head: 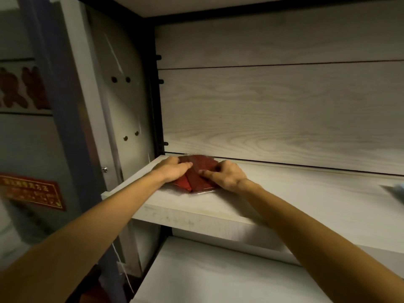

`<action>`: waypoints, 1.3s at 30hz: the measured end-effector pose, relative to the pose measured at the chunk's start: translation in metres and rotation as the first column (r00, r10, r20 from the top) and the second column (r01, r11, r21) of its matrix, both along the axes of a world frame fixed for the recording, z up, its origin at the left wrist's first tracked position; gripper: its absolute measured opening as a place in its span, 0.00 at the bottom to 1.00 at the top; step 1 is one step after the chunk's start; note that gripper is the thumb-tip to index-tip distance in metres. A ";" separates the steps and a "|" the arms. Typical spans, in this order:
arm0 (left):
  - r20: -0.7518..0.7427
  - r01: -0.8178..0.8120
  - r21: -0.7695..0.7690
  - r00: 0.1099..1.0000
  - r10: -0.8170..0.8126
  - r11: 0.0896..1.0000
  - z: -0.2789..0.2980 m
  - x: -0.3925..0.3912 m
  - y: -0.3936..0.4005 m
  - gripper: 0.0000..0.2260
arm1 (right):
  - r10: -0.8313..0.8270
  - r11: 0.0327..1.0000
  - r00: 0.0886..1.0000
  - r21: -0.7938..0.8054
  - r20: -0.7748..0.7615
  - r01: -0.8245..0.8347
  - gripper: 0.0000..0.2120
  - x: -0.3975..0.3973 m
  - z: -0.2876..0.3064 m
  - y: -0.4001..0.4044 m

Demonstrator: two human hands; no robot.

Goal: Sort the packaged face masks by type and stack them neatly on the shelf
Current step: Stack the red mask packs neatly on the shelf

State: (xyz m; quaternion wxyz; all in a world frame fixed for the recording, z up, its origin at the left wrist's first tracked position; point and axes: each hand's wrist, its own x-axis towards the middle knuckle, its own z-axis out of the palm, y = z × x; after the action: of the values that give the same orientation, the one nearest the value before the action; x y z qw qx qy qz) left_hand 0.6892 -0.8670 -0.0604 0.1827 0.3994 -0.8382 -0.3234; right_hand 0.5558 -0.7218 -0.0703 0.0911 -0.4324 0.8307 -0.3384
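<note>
A small pile of red face masks in clear packaging (197, 174) lies on the pale wooden shelf (284, 193), near its back left corner. The packs are fanned out, not squared up. My left hand (173, 169) lies on the left side of the pile, fingers stretched over the top pack. My right hand (225, 174) presses on the right side, with its fingers bent and a fingertip pointing left across the packs. Both forearms reach in from below.
A blurred bluish packaged item (395, 190) shows at the shelf's right edge. A lower shelf board (207, 276) sits beneath. A grey metal side panel (122, 106) with holes stands left, and the wooden back wall (273, 110) closes the bay.
</note>
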 end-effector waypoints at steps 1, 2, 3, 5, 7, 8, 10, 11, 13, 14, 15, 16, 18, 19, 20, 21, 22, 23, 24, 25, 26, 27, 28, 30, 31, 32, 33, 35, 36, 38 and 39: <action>-0.075 -0.003 0.058 0.997 0.008 0.998 0.003 -0.003 0.002 0.12 | -0.003 1.000 0.999 -0.031 0.035 0.004 0.20 -0.003 0.001 -0.001; -0.146 -0.002 0.133 0.989 0.021 0.991 0.006 -0.007 0.004 0.10 | -0.001 0.998 0.997 -0.065 0.083 0.007 0.17 -0.006 0.003 0.000; -0.217 0.014 0.235 0.975 0.038 0.972 0.008 -0.011 0.006 0.07 | 0.008 0.994 0.989 -0.108 0.149 0.009 0.15 -0.011 0.005 0.003; -0.341 0.075 0.458 0.935 0.097 0.886 0.013 -0.017 0.011 0.05 | 0.047 0.981 0.955 -0.194 0.294 0.011 0.10 -0.020 0.011 0.014; -0.434 0.167 0.604 0.889 0.146 0.779 0.017 -0.026 0.017 0.02 | 0.058 0.968 0.925 -0.249 0.374 0.040 0.10 -0.032 0.016 0.028; -0.460 0.213 0.644 0.875 0.150 0.735 0.018 -0.031 0.019 0.02 | 0.054 0.961 0.912 -0.268 0.407 0.063 0.10 -0.037 0.018 0.034; -0.477 0.295 0.688 0.872 0.107 0.664 0.018 -0.042 0.027 0.03 | 0.053 0.946 0.875 -0.306 0.482 0.112 0.13 -0.048 0.020 0.048; -0.476 0.324 0.702 0.876 0.078 0.634 0.019 -0.047 0.032 0.04 | 0.061 0.935 0.856 -0.329 0.514 0.131 0.15 -0.053 0.021 0.053; -0.468 0.354 0.724 0.882 0.045 0.592 0.018 -0.056 0.041 0.04 | 0.089 0.915 0.830 -0.374 0.550 0.150 0.14 -0.064 0.020 0.063; -0.463 0.358 0.728 0.885 0.035 0.584 0.016 -0.059 0.046 0.04 | 0.098 0.904 0.820 -0.395 0.563 0.163 0.13 -0.069 0.017 0.066; -0.461 0.360 0.728 0.887 0.027 0.583 0.014 -0.062 0.050 0.04 | 0.099 0.894 0.807 -0.409 0.583 0.185 0.11 -0.074 0.014 0.068; -0.465 0.360 0.722 0.885 0.029 0.591 0.012 -0.065 0.054 0.05 | 0.088 0.884 0.792 -0.414 0.604 0.217 0.11 -0.078 0.010 0.069; -0.507 0.358 0.690 0.859 0.067 0.629 0.009 -0.071 0.057 0.10 | 0.044 0.862 0.779 -0.417 0.625 0.286 0.11 -0.085 0.008 0.071; -0.535 0.351 0.673 0.839 0.101 0.651 0.009 -0.073 0.056 0.14 | 0.034 0.844 0.777 -0.435 0.629 0.315 0.09 -0.089 0.010 0.072; -0.556 0.344 0.662 0.821 0.128 0.666 0.009 -0.073 0.055 0.16 | 0.034 0.817 0.769 -0.461 0.639 0.347 0.08 -0.094 0.012 0.073; -0.568 0.340 0.657 0.810 0.145 0.673 0.008 -0.074 0.053 0.18 | 0.032 0.786 0.758 -0.485 0.652 0.384 0.08 -0.098 0.015 0.074; -0.574 0.340 0.654 0.804 0.152 0.676 0.008 -0.073 0.051 0.18 | 0.023 0.758 0.751 -0.501 0.660 0.417 0.09 -0.102 0.018 0.076; -0.577 0.337 0.654 0.801 0.159 0.677 0.008 -0.073 0.050 0.19 | 0.015 0.743 0.746 -0.506 0.666 0.437 0.10 -0.104 0.020 0.077; -0.577 0.330 0.653 0.800 0.166 0.682 0.008 -0.072 0.049 0.20 | 0.021 0.742 0.739 -0.506 0.673 0.440 0.10 -0.103 0.020 0.079; -0.579 0.323 0.648 0.798 0.170 0.689 0.007 -0.072 0.049 0.21 | 0.042 0.753 0.733 -0.503 0.679 0.423 0.08 -0.101 0.020 0.079; -0.582 0.319 0.637 0.796 0.166 0.701 0.006 -0.073 0.049 0.22 | 0.067 0.776 0.730 -0.496 0.680 0.390 0.05 -0.097 0.018 0.078; -0.587 0.320 0.623 0.794 0.157 0.714 0.005 -0.073 0.049 0.23 | 0.084 0.804 0.734 -0.481 0.674 0.350 0.03 -0.093 0.016 0.077; -0.593 0.324 0.610 0.792 0.145 0.723 0.005 -0.073 0.049 0.24 | 0.096 0.832 0.739 -0.462 0.667 0.309 0.02 -0.089 0.015 0.075; -0.593 0.330 0.589 0.796 0.118 0.737 0.003 -0.073 0.050 0.26 | 0.128 0.878 0.743 -0.423 0.657 0.223 0.05 -0.084 0.011 0.073; -0.595 0.335 0.583 0.797 0.108 0.741 0.002 -0.073 0.051 0.28 | 0.146 0.893 0.745 -0.411 0.651 0.184 0.06 -0.082 0.009 0.072; -0.598 0.339 0.578 0.795 0.103 0.742 0.001 -0.073 0.052 0.28 | 0.158 0.900 0.747 -0.405 0.646 0.160 0.07 -0.081 0.008 0.071; -0.599 0.342 0.574 0.795 0.097 0.744 0.000 -0.073 0.053 0.29 | 0.162 0.902 0.750 -0.405 0.641 0.151 0.07 -0.081 0.007 0.070; -0.595 0.355 0.586 0.799 0.090 0.729 0.001 -0.074 0.053 0.25 | 0.145 0.890 0.762 -0.419 0.631 0.178 0.08 -0.081 0.007 0.069; -0.588 0.364 0.608 0.804 0.091 0.706 0.003 -0.075 0.053 0.21 | 0.128 0.878 0.768 -0.432 0.627 0.206 0.08 -0.081 0.007 0.069; -0.571 0.372 0.647 0.815 0.099 0.665 0.006 -0.074 0.054 0.13 | 0.097 0.848 0.777 -0.460 0.622 0.262 0.07 -0.082 0.008 0.069; -0.569 0.367 0.656 0.814 0.113 0.660 0.006 -0.075 0.053 0.11 | 0.081 0.831 0.777 -0.473 0.625 0.294 0.06 -0.083 0.009 0.069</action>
State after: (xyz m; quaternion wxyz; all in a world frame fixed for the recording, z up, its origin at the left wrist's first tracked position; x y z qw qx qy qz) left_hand 0.6144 -0.8136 -0.0546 0.2192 0.2608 -0.5664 -0.7504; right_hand 0.4731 -0.6526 -0.0612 0.2119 -0.2539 0.6457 -0.6882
